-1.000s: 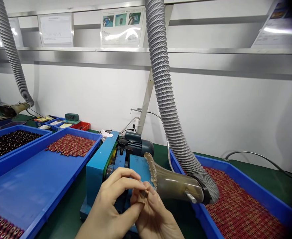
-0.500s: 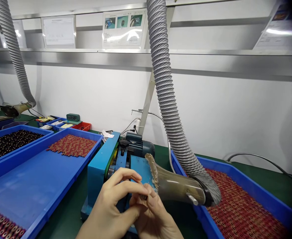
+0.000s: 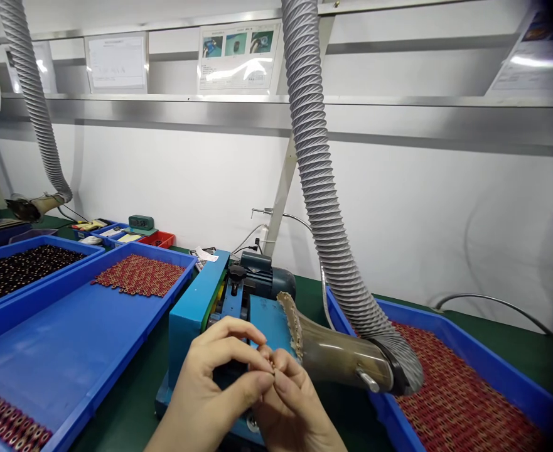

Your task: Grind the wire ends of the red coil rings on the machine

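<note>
My left hand (image 3: 213,392) and my right hand (image 3: 295,408) meet at the bottom centre, in front of a blue bench machine (image 3: 196,320). Both pinch one small brown ring-shaped part (image 3: 270,365) between fingertips; most of it is hidden by the fingers. The translucent nozzle (image 3: 332,355) of a grey ribbed extraction hose (image 3: 318,182) lies just right of my hands, its frayed mouth facing the machine.
A blue tray (image 3: 83,326) on the left holds red ring parts (image 3: 139,275) at its far end and near corner. Another blue tray (image 3: 450,389) on the right is full of them. A tray of dark parts (image 3: 19,267), a second hose (image 3: 36,113) and small bins (image 3: 156,238) stand far left.
My fingers have closed tighter round the small part, which shows less than before. The view has shifted slightly right.
</note>
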Available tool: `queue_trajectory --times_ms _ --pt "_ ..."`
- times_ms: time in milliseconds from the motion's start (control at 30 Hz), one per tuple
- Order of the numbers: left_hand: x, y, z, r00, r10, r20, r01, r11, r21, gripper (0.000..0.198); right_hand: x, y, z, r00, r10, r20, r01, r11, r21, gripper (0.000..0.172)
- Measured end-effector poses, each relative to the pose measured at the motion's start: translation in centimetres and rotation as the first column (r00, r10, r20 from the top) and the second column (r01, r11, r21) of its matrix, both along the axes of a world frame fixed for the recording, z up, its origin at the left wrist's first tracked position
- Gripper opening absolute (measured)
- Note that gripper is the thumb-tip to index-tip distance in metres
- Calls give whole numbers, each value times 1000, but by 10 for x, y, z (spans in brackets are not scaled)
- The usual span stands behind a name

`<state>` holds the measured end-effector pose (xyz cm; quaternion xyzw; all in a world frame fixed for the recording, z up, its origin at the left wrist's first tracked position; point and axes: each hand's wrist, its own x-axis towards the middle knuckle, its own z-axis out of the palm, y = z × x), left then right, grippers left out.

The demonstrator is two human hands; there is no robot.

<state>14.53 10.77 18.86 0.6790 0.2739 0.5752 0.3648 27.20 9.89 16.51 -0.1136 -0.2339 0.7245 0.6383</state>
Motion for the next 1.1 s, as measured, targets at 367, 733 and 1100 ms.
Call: queue_trajectory --times_ms 367,733,1100 --pt "-3 2 -5 946 141 293 -132 990 -49 14 -3 0 5 990 -40 134 29 996 83 22" --pt "-26 -7 5 957 155 -247 -135 986 97 35 0 0 8 985 -128 114 136 988 -68 29" --pt "-13 -3 6 876 227 -425 -131 961 243 32 1 6 -4 998 43 43 -44 998 38 21"
